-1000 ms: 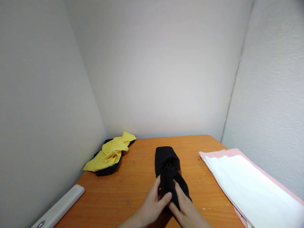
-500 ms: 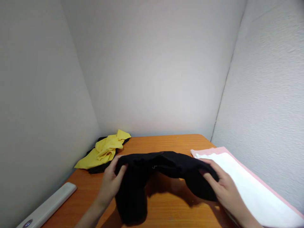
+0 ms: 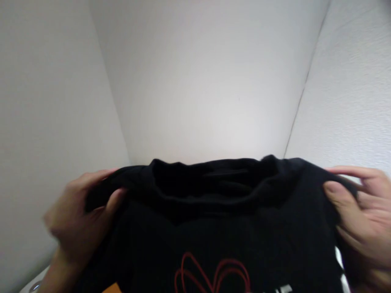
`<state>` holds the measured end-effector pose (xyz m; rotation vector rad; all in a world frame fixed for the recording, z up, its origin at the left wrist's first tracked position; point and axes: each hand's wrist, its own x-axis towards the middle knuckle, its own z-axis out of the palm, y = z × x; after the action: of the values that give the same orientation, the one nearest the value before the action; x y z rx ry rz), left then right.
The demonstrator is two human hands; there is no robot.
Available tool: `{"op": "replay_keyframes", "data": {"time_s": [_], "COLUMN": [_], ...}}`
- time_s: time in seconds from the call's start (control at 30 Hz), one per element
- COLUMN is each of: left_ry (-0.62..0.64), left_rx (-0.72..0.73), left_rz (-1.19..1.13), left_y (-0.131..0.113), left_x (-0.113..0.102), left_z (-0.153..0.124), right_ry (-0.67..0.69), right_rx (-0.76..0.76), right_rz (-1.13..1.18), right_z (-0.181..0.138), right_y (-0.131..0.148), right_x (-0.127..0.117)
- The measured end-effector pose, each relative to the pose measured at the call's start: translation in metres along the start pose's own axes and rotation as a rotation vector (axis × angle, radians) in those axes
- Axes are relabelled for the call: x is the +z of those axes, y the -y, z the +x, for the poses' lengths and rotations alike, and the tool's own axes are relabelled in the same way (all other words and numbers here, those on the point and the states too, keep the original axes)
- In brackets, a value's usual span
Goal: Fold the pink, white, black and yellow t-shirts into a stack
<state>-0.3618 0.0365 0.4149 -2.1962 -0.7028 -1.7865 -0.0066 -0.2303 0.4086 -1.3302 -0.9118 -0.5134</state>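
Note:
A black T-shirt (image 3: 232,240) hangs spread out close in front of me, its round neckline at the top. Red curved lines and a bit of white print show on its front; the lower part runs out of the picture. My left hand (image 3: 82,211) pinches one shoulder of the shirt, thumb in front. At the opposite shoulder, my right hand (image 3: 363,215) grips the cloth the same way. Both hands are somewhat blurred.
Pale walls meet in corners behind the shirt. The shirt hides most of the orange-brown table (image 3: 112,289). A piece of the white bar-shaped object (image 3: 35,286) shows at the lower left.
The black shirt has come up from just above the table, nearer to me, and now hangs unfolded with its printed front showing. My hands have risen and moved farther apart.

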Motion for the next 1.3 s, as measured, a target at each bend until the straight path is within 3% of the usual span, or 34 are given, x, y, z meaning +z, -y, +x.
{"op": "replay_keyframes", "data": {"time_s": [0.07,0.13,0.23,0.3,0.47,0.6,0.73,0.9,1.1,1.3], "left_ry": [0.042,0.245,0.519,0.665,0.984,1.167,1.230,1.173,1.094,1.107], "left_rx": [0.080,0.064,0.055,0.065,0.032,0.022,0.010,-0.062,-0.109,-0.044], "left_rz": [0.056,0.028,0.063,0.041,-0.017,-0.010,0.060,0.176,0.223,0.143], "left_y": [0.003,0.012,0.028,0.033,0.018,0.007,0.006,0.008,0.012,0.023], "left_x": [0.036,0.077,0.130,0.154,0.190,0.221,0.250,0.273,0.286,0.288], "left_z": [0.008,0.004,-0.029,-0.060,-0.123,-0.146,-0.162,-0.175,-0.184,-0.183], "right_ry": [0.070,0.239,0.493,0.628,1.013,1.152,1.221,1.167,1.083,1.012], "right_rx": [0.027,0.028,-0.021,-0.063,-0.026,0.023,0.099,0.001,-0.096,-0.085], "right_rz": [-0.038,-0.163,-0.369,-0.480,-0.632,-0.726,-0.824,-0.892,-0.889,-0.909], "right_z": [0.013,0.019,0.001,-0.023,-0.076,-0.091,-0.103,-0.105,-0.099,-0.108], "right_y": [-0.027,-0.070,-0.139,-0.170,-0.189,-0.193,-0.214,-0.248,-0.265,-0.263], "right_x": [0.027,0.051,0.079,0.092,0.124,0.156,0.183,0.202,0.212,0.212]}}
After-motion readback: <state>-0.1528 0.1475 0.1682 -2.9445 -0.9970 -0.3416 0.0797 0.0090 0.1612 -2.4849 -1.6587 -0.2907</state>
